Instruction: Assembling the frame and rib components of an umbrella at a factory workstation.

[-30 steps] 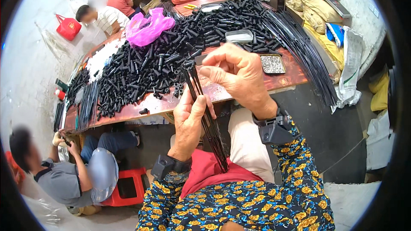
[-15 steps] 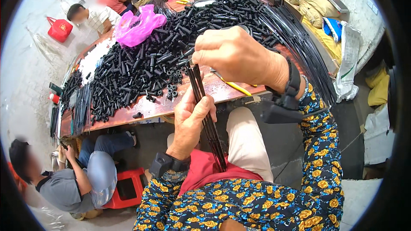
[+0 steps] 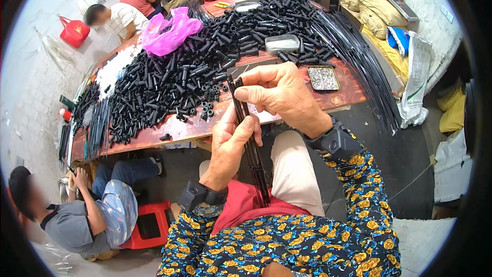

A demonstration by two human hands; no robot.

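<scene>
A thin bundle of black rods is held upright and slightly tilted above the lap, its lower end reaching down past the red cloth. The bundle is clasped around its middle by the left hand, whose fingers are curled closed about it. Just above that grip, the top of the bundle is pinched by the right hand, thumb and fingertips pressed narrowly onto the rod ends; whether a small part is also held there cannot be told.

Beyond the two hands, a wooden table is seen, and directly behind the grip a large heap of short black plastic tubes is spread over it. To the right of the right hand, a small rectangular tray of metal bits is set, and farther back a grey lidded box. Long black rods are fanned over the table's right edge. A pink plastic bag lies beyond the heap. Below and left of the grip, a seated person in grey is seen beside a red stool.
</scene>
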